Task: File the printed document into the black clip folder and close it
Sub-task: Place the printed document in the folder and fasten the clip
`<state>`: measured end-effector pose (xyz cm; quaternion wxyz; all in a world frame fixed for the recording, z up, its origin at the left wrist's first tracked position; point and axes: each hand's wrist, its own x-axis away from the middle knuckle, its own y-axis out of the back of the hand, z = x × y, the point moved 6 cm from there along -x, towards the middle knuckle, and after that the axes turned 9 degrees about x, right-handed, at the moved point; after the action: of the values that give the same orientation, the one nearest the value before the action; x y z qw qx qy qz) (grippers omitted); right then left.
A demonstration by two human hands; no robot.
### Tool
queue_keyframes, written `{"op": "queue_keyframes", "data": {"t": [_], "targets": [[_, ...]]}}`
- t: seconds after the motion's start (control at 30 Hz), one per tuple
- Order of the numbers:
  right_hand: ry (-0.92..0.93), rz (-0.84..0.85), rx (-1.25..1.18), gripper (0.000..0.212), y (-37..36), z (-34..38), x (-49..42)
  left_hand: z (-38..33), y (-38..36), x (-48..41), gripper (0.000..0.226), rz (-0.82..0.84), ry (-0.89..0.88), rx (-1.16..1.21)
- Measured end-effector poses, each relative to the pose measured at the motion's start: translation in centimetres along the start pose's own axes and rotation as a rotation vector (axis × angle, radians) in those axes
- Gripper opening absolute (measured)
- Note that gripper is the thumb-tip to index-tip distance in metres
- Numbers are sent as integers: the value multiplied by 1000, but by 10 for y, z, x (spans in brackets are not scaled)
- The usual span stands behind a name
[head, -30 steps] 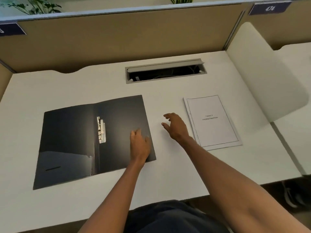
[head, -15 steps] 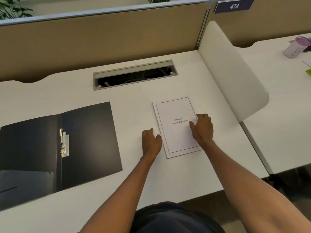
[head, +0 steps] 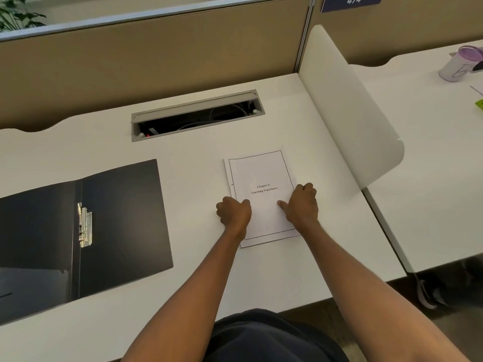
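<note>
Working from the white worktop point(head: 300, 270) downward, we have the black clip folder point(head: 122, 218) lying open and flat at the left, both covers spread, with its metal clip point(head: 85, 224) beside the spine, on the right-hand cover. The printed document point(head: 261, 178) lies flat, well apart from the folder to its right, title page up, a short way in front of the cable slot point(head: 196, 116) at the back of the worktop.

Our left hand point(head: 234, 212) sits at the document's left edge with its fingers curled in. Our right hand point(head: 303, 205) rests on the right edge, thumb pressed on the page and fingers bent over the side. Whether either hand has the paper pinched or is only pressing on it, we cannot tell from this angle; the sheets look flat on the surface.

We judge the step in hand to be picking up the document, with nothing filed yet. Next we need to get fingertips under both edges, lift the stack without fanning it, carry it left over the open folder, and bring its left margin to the clip. The clip's lever looks down, so it probably has to be raised first.
</note>
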<state>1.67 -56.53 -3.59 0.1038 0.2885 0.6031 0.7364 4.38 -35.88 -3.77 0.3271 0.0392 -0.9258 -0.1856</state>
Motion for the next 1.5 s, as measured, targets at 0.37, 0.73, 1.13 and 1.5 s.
{"op": "queue_keyframes", "data": {"t": [0.37,0.73,1.13,1.5], "targets": [[-12,-23,115,65,-4,6,-1,11,7,-27,35,122,111,375],[-7,-32,60,64,1,6,6,27,26,-37,16,204,128,537],[-54,35,-667,51,6,29,5,38,96,-59,21,231,95,626],[32,144,-844,28,-20,134,42,71,224,-84,13,154,43,578]]}}
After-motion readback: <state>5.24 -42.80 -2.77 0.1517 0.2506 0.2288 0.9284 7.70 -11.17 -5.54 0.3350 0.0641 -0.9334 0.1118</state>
